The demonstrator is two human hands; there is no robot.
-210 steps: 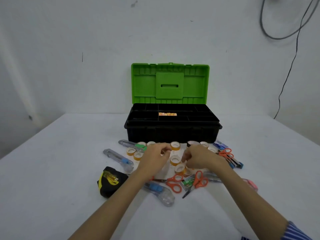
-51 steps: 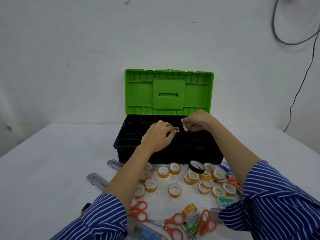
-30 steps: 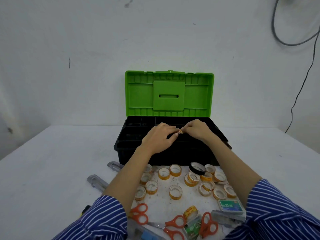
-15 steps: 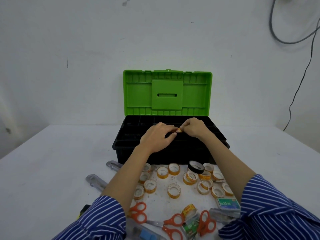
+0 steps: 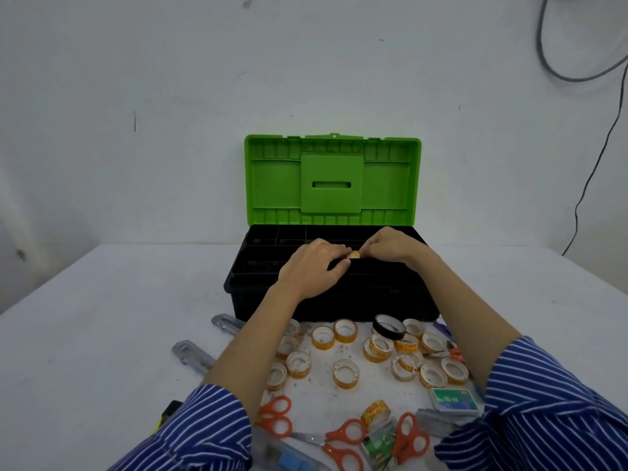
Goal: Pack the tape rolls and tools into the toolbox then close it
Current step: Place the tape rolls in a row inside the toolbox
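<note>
Both hands meet over the black compartment tray of the open black plastic toolbox (image 5: 306, 300) with its green lid upright; the left hand (image 5: 311, 270) and right hand (image 5: 390, 248) pinch one small orange-and-clear tape roll (image 5: 353, 254) between their fingers. Below the fingers, on the white desk (image 5: 102, 334), lie many loose orange-and-clear tape rolls (image 5: 346, 373), a black tape roll (image 5: 389, 327) and orange-handled scissors (image 5: 275, 416).

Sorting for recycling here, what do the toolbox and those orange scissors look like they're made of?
Toolbox: likely moulded plastic, matt black base, green lid with ribbing. Scissors: glossy orange handles, probably plastic; blades look like grey metal, mostly hidden.
</note>
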